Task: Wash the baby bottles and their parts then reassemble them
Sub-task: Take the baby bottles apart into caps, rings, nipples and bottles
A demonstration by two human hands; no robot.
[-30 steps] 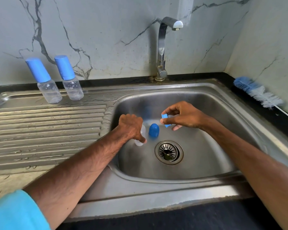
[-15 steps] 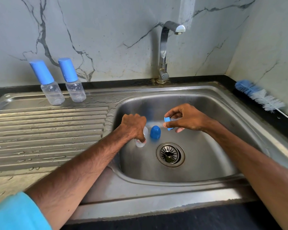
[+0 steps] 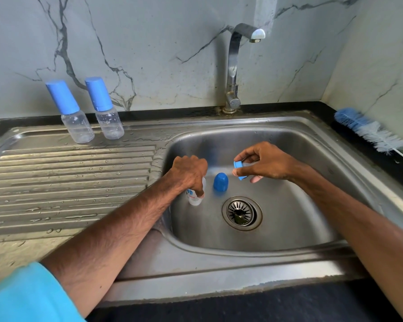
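Note:
Over the steel sink basin (image 3: 289, 145), my left hand (image 3: 191, 173) grips a small clear bottle body (image 3: 194, 198) from above, its base near the basin floor. To its right, my right hand (image 3: 265, 162) pinches a blue screw ring (image 3: 240, 170) with a clear teat part behind it, partly hidden by my fingers. A blue dome cap (image 3: 220, 181) stands on the basin floor between my hands. Two assembled bottles with blue caps (image 3: 73, 117) (image 3: 106, 112) stand upright at the back of the draining board.
The tap (image 3: 235, 66) rises behind the basin, with no water running. A drain strainer (image 3: 241, 213) sits in the basin floor. A blue and white bottle brush (image 3: 368, 131) lies on the dark counter at the right. The ribbed draining board (image 3: 68, 182) is wet.
My right hand has lifted slightly and drawn to the right with the blue ring, away from the bottle. My left hand keeps its grip on the bottle body in about the same place.

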